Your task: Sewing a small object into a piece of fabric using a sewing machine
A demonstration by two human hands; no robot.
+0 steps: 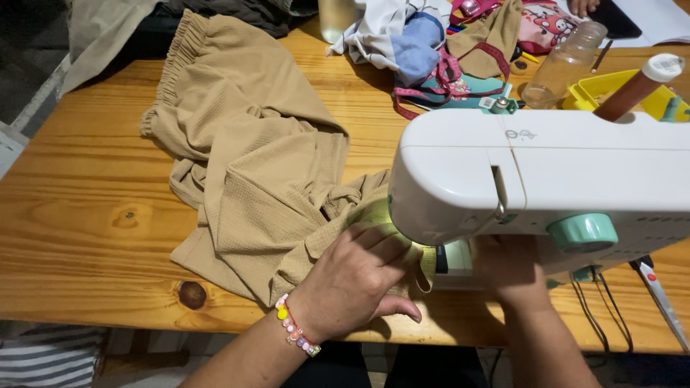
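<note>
Pressing the tan cloth (251,172) flat at frame centre, our left hand (356,276) lies open on it; our right hand (512,267), under the sewing machine (546,172), we cannot tell. Upper right on the worktop (72,215): an empty bottle (564,65) and a yellow tray (611,88), contents unclear.

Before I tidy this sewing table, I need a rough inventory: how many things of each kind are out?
Sewing machine: 1
Tan garment: 1
Clear plastic bottles: 1
Thread spools: 1
Scissors: 1
Measuring tapes: 1
Yellow trays: 1
Total: 7
</note>
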